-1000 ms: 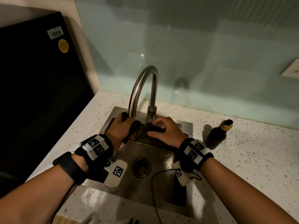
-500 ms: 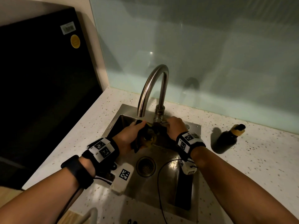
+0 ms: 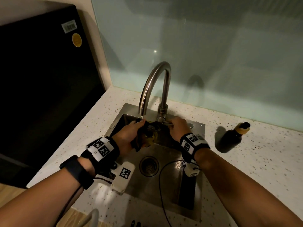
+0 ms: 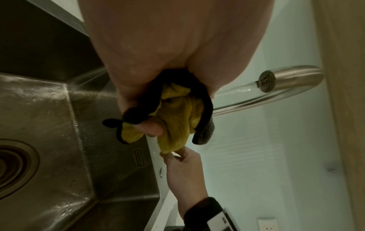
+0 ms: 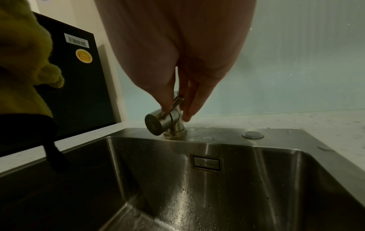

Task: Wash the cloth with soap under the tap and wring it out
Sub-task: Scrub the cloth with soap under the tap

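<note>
A yellow cloth with black edging point(image 3: 150, 136) is bunched in my left hand point(image 3: 129, 131), which grips it over the sink just under the spout of the curved steel tap point(image 3: 154, 79). In the left wrist view the cloth point(image 4: 177, 115) hangs from the curled fingers, and a stream of water runs from the spout point(image 4: 266, 81) onto the hand. My right hand point(image 3: 177, 126) is at the tap's base. In the right wrist view it point(image 5: 176, 109) pinches the thin tap lever point(image 5: 174, 104) between thumb and fingers.
The steel sink point(image 3: 164, 185) has a round drain point(image 3: 149, 166) and wet walls. A dark bottle with a yellowish neck point(image 3: 232, 138) stands on the speckled counter to the right. A black appliance point(image 3: 41, 95) fills the left side. A glass splashback rises behind the tap.
My right hand has left the cloth and gone back to the tap lever. The left hand has kept the cloth bunched under the spout.
</note>
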